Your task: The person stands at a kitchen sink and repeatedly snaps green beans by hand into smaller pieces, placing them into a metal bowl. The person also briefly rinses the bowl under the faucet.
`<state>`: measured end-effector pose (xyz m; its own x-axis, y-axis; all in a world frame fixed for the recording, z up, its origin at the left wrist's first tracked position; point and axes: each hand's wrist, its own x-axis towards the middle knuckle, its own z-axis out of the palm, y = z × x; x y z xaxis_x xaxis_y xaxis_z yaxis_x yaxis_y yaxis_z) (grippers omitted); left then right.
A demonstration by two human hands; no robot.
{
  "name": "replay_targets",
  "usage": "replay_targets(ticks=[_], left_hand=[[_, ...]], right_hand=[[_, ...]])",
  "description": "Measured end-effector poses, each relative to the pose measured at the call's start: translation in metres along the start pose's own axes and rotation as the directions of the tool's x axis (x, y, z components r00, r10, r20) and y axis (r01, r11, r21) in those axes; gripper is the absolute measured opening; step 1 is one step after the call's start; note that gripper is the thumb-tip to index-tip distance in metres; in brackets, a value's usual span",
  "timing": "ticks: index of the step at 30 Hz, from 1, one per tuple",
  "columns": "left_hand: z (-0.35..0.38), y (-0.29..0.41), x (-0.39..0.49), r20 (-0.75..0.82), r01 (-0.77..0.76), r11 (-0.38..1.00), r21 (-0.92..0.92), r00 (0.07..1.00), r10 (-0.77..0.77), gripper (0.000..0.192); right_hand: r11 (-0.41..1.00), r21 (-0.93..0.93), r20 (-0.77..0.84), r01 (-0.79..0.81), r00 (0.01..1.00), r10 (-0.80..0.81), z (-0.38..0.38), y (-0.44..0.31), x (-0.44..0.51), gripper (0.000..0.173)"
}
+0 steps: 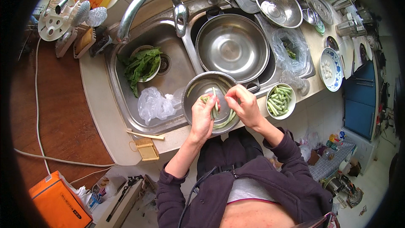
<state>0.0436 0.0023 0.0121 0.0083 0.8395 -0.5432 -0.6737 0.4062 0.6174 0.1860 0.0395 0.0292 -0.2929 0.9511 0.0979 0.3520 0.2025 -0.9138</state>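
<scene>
My left hand (pixel 204 114) is closed around several green bean pieces (pixel 214 107) above a steel bowl (pixel 193 115). Just right of it, my right hand (pixel 245 106) is raised over the bowl's right side, thumb and forefinger pinched together; whether something small is between them cannot be seen. Long, pale green beans (pixel 226 123) lie inside the bowl along its wall. To the right, a white bowl (pixel 294 109) holds many short cut bean pieces (pixel 279 99) at the counter's edge.
A large steel basin (pixel 232 49) rests over the right sink. Leafy greens (pixel 140 65) in a bowl and a clear plastic bag (pixel 155 106) lie in the left sink (pixel 180 50). The faucet (pixel 126 12) arches above. A colander (pixel 278 6) and a blue-patterned dish (pixel 331 69) stand at the right.
</scene>
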Motion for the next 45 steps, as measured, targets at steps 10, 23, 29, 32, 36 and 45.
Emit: replay_targets(ticks=[10, 23, 29, 32, 36, 45], left_hand=[[0.004, 0.006, -0.002, 0.008, 0.048, 0.988, -0.149, 0.999, -0.047, 0.01], [-0.005, -0.002, 0.002, 0.033, 0.218, 0.904, -0.368, 0.975, -0.222, 0.015], [-0.011, -0.007, 0.003, 0.019, 0.181, 0.921, -0.345, 0.982, -0.186, 0.014], [-0.012, -0.008, 0.0, -0.01, 0.156, 0.934, -0.321, 0.986, -0.168, 0.013], [-0.01, -0.008, -0.001, -0.01, 0.116, 0.945, -0.307, 0.992, -0.125, 0.013], [0.002, 0.003, -0.005, 0.096, 0.117, 0.942, -0.315, 0.991, -0.091, 0.013]], right_hand=[[0.983, 0.166, 0.112, -0.078, 0.992, 0.06, 0.001, -0.013, -0.018, 0.01], [0.89, -0.349, -0.02, 0.294, 0.947, -0.321, 0.016, -0.018, -0.03, 0.02], [0.86, -0.333, 0.154, 0.387, 0.922, -0.355, 0.014, -0.011, -0.021, 0.012], [0.998, 0.065, 0.158, 0.01, 0.987, -0.021, 0.012, -0.01, -0.017, 0.01], [0.887, 0.236, 0.266, -0.397, 0.904, 0.335, 0.012, -0.009, -0.018, 0.016], [0.891, 0.29, 0.17, -0.35, 0.935, 0.312, 0.001, -0.001, -0.015, 0.009]])
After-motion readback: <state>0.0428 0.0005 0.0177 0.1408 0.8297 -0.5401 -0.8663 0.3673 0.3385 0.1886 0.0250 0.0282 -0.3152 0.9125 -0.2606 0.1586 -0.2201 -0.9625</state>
